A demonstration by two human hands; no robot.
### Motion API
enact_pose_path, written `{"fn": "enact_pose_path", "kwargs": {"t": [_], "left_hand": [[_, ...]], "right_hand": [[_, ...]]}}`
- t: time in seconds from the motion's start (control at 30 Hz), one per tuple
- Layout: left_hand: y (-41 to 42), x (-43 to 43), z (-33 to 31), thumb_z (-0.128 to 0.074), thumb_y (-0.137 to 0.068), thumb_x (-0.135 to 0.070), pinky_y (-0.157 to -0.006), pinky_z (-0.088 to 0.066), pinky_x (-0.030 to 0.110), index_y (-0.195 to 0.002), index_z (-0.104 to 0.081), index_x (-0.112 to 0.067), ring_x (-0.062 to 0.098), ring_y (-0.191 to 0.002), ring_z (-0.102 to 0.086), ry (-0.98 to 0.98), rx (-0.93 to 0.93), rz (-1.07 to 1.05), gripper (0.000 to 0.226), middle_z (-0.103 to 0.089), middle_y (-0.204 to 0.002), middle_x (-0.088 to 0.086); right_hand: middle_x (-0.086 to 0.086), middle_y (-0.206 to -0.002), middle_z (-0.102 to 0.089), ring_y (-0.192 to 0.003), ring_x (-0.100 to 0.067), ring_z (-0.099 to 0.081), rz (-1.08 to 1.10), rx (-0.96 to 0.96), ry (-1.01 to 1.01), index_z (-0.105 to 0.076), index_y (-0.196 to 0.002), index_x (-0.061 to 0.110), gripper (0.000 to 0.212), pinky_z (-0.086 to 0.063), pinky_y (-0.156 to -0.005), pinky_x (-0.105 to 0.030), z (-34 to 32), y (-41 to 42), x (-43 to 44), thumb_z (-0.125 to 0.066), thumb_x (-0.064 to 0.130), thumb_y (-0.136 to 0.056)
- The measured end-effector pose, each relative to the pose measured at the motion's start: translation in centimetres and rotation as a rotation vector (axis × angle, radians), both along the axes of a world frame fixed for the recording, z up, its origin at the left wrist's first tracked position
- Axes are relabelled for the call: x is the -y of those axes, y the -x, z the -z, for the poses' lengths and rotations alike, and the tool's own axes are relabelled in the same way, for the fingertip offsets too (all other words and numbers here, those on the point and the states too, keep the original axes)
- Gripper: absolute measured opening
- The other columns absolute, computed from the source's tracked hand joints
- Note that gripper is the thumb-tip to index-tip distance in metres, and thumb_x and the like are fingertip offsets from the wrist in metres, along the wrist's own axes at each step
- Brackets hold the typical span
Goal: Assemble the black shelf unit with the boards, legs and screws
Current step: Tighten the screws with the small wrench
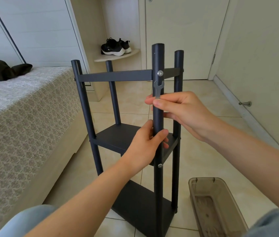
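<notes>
Beige tiled floor (195, 159) carries everything. A bed (24, 125) with a patterned cover fills nine o'clock.

- Shelf unit (84, 100): black, upright on the floor at centre view, and it looks close to finished.
- Boards: three counted, the top board (114, 76), middle board (118, 137) and bottom board (140, 207).
- Legs: four counted. The near leg (158, 62) stands at twelve o'clock from the hands.
- One brown plastic bin (217, 207) sits at five o'clock, just beside the unit.
- One pair of shoes (114, 47) sits on a corner ledge at twelve o'clock, well apart.
- Left hand (145, 144): wrapped round the near leg at the middle board, steadying it.
- Right hand (183, 113): fingertips pinch the shank of one small flat wrench (158, 88). The wrench's open end points up and is just below the upper screw (160, 73), not on it.
- Screws: two plain on the near leg, the upper one and a lower screw (159, 165) at six o'clock from the left hand. Heads on the other legs are too small to count.

Risks, as judged:
- The wrench is thin and held only by a pinch. It may skid off the screw head, scratch the paint or drop.
- A hard turn could twist or tip the unit if the left hand's grip is slack.
- A half-seated wrench could round the screw head.
</notes>
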State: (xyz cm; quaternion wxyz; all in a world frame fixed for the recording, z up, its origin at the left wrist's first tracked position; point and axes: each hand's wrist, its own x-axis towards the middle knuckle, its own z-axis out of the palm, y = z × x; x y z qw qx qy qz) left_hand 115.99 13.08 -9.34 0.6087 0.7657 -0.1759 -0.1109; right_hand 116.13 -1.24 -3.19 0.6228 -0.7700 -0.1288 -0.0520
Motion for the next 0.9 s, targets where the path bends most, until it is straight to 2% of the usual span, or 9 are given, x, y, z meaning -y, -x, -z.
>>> {"fn": "enact_pose_path", "kwargs": {"t": [0.07,0.2,0.3,0.43,0.6,0.7,0.83,0.9], "left_hand": [[-0.2,-0.3,-0.2,-0.054,-0.102,-0.024,-0.088,-0.06,0.033,-0.117,-0.054,-0.021,0.02,-0.088,-0.072,-0.009,0.001,0.031,0.015,-0.068,-0.091,0.002],[-0.2,-0.8,-0.7,-0.055,-0.102,-0.023,-0.091,-0.059,0.043,-0.115,-0.055,-0.017,0.02,-0.087,-0.073,0.004,-0.018,0.085,0.014,-0.068,-0.091,0.003],[0.2,-0.9,-1.1,-0.053,-0.102,-0.021,-0.087,-0.06,0.047,-0.115,-0.054,-0.013,0.021,-0.086,-0.073,0.039,-0.023,0.125,0.015,-0.067,-0.091,0.003],[0.5,-1.3,-1.4,-0.052,-0.102,-0.022,-0.085,-0.061,0.051,-0.116,-0.053,-0.011,0.025,-0.088,-0.073,0.08,-0.018,0.185,0.017,-0.067,-0.09,0.002],[0.8,-2.0,-2.0,-0.052,-0.101,-0.022,-0.087,-0.06,0.053,-0.119,-0.051,-0.01,0.028,-0.091,-0.072,0.114,-0.038,0.26,0.022,-0.067,-0.091,0.004],[0.8,-2.6,-2.3,-0.053,-0.098,-0.025,-0.086,-0.059,0.055,-0.122,-0.048,-0.01,0.029,-0.089,-0.07,0.123,-0.046,0.299,0.029,-0.067,-0.09,0.004],[0.5,-3.2,-2.6,-0.056,-0.094,-0.025,-0.084,-0.06,0.054,-0.122,-0.047,-0.011,0.029,-0.086,-0.068,0.137,-0.068,0.326,0.033,-0.065,-0.09,0.006],[0.3,-3.4,-2.7,-0.056,-0.094,-0.024,-0.083,-0.06,0.052,-0.121,-0.047,-0.012,0.029,-0.085,-0.067,0.137,-0.073,0.334,0.031,-0.065,-0.09,0.007]], "right_hand": [[0.015,-0.109,-0.073,-0.111,-0.001,-0.063,0.01,0.016,0.039,-0.075,-0.099,0.03,0.019,-0.052,-0.096,-0.032,-0.2,0.1,0.0,-0.061,0.019,-0.095],[0.022,-0.104,-0.073,-0.104,0.009,-0.062,0.034,0.075,0.123,-0.075,-0.098,0.031,0.018,-0.05,-0.083,-0.014,-0.7,0.4,0.1,-0.061,0.019,-0.095],[0.022,-0.101,-0.073,-0.101,0.012,-0.063,0.043,0.129,0.141,-0.075,-0.1,0.027,0.017,-0.047,-0.081,-0.005,-1.1,0.6,0.1,-0.063,0.017,-0.094],[0.019,-0.1,-0.074,-0.103,0.009,-0.064,0.045,0.185,0.153,-0.076,-0.1,0.026,0.016,-0.047,-0.093,-0.01,-1.7,1.0,0.1,-0.064,0.016,-0.093],[0.011,-0.102,-0.075,-0.104,0.003,-0.066,0.021,0.22,0.171,-0.076,-0.102,0.022,0.015,-0.051,-0.096,-0.02,-2.2,1.4,0.0,-0.065,0.017,-0.093],[0.007,-0.102,-0.076,-0.103,0.0,-0.067,0.007,0.238,0.192,-0.076,-0.103,0.021,0.016,-0.053,-0.093,-0.022,-2.4,1.5,0.0,-0.064,0.017,-0.094],[0.011,-0.1,-0.075,-0.098,0.004,-0.066,0.018,0.228,0.127,-0.076,-0.101,0.021,0.016,-0.052,-0.079,-0.012,-2.8,1.6,0.2,-0.062,0.015,-0.094],[0.011,-0.101,-0.075,-0.1,0.002,-0.066,0.02,0.186,0.11,-0.076,-0.1,0.022,0.016,-0.055,-0.08,-0.017,-2.9,1.5,0.3,-0.063,0.016,-0.094]]}}
